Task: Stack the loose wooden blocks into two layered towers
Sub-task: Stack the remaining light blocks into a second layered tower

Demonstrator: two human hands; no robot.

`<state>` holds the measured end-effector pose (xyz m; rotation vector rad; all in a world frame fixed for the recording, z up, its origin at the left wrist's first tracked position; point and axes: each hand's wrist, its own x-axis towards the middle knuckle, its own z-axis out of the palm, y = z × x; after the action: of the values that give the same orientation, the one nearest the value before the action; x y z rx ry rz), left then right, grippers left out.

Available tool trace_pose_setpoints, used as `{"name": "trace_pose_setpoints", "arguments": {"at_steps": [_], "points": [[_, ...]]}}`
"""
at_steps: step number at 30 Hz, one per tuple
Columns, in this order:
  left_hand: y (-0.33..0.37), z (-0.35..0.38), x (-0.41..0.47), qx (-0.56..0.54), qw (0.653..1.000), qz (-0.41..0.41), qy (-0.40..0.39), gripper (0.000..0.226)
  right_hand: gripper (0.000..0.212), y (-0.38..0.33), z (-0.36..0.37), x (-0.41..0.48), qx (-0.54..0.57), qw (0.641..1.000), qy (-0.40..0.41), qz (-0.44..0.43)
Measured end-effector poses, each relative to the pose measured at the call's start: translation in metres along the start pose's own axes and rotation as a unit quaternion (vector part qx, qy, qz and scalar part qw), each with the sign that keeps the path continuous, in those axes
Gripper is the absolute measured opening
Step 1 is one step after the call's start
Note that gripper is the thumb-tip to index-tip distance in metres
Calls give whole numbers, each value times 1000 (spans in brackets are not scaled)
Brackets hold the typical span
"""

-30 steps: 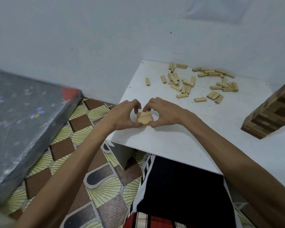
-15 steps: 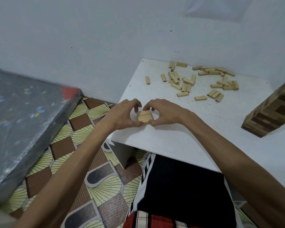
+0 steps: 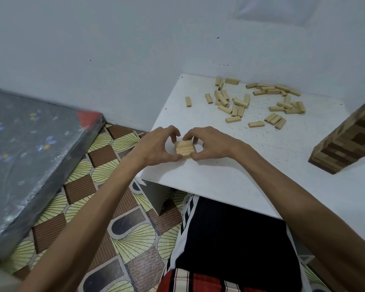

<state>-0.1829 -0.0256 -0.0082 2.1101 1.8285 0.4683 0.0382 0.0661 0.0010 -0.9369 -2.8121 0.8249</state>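
Note:
A small square stack of light wooden blocks (image 3: pixel 184 148) sits near the left front corner of the white table (image 3: pixel 230 175). My left hand (image 3: pixel 156 147) holds its left side, thumb at the near edge and fingers curled over the far edge. My right hand (image 3: pixel 209 144) pinches its right side the same way. Several loose light blocks (image 3: pixel 255 102) lie scattered toward the far edge of the table. A tall tower of mixed light and dark blocks (image 3: pixel 350 140) stands at the right, cut off by the frame edge.
A white wall rises behind the table. A grey wrapped mattress (image 3: pixel 30 154) lies on the patterned floor (image 3: pixel 105 207) at the left. My lap in dark shorts (image 3: pixel 230 245) is under the table's front edge.
Both hands stay around the small stack. The view has shifted slightly; nothing else has visibly moved.

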Motion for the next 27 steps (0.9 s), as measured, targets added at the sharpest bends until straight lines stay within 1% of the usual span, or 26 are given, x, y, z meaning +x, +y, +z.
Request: {"name": "trace_pose_setpoints", "arguments": {"at_steps": [3,5,9,12,16,22,27], "points": [[0,0,-1,9,1000,2,0,68,56,1,1,0,-1,1000,-3,1],[-1,1,-2,12,1000,1,-5,71,59,1,2,1,3,1000,-10,6],[-6,5,-4,-1,1000,-12,-26,87,79,3,3,1,13,999,-34,21],[-7,9,-5,-15,1000,-20,-19,93,87,5,3,2,21,999,-44,23],[-7,14,-5,-27,999,-23,-1,87,90,8,6,2,25,999,-31,17],[-9,16,-5,-43,999,-16,13,81,84,12,10,2,23,1000,-11,5],[-9,17,-5,-45,999,-14,20,79,85,13,15,2,30,1000,4,6]]}}
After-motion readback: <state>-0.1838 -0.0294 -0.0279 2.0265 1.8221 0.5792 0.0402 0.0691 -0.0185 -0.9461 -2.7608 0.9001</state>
